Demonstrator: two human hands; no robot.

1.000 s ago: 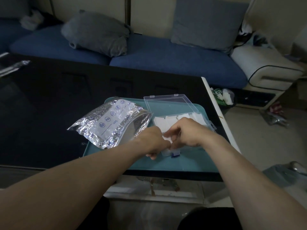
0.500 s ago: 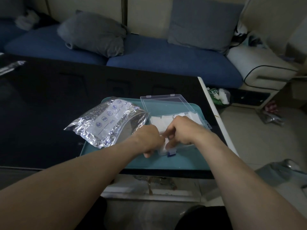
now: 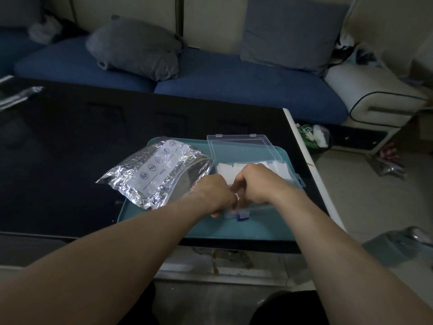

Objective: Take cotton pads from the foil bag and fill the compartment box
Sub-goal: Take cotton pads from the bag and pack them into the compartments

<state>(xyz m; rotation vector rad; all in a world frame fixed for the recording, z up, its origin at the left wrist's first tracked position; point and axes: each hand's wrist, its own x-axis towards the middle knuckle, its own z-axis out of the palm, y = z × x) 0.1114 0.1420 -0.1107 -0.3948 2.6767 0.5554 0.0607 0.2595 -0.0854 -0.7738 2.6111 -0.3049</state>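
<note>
Lying at the left of the teal tray [image 3: 164, 215], the foil bag [image 3: 154, 173] is seen crumpled, its clear mouth turned toward the hands and its contents not to be made out through the glare. The tray is set on the dark desk [image 3: 70, 148], near its right edge. Just right of the bag's mouth, the left hand [image 3: 214, 194] is held knuckles-up over the near part of the compartment box [image 3: 278, 206], its fingers curled downward and hidden beneath the palm (whether a pad is pinched there cannot be told). The right hand [image 3: 255, 184] is set close against it, almost touching, with fingers likewise bent inward around something pale at the box's front edge; the grip itself is concealed. Most of the box's compartments are covered by the two hands, so that the dividers cannot be counted. White cotton pads [image 3: 227, 171] are visible in the far compartments, above the knuckles. The clear lid [image 3: 241, 147] is seen folded back behind the box. A blue latch [image 3: 241, 215] shows at the front. Further right, floor clutter is too dim to identify.
</note>
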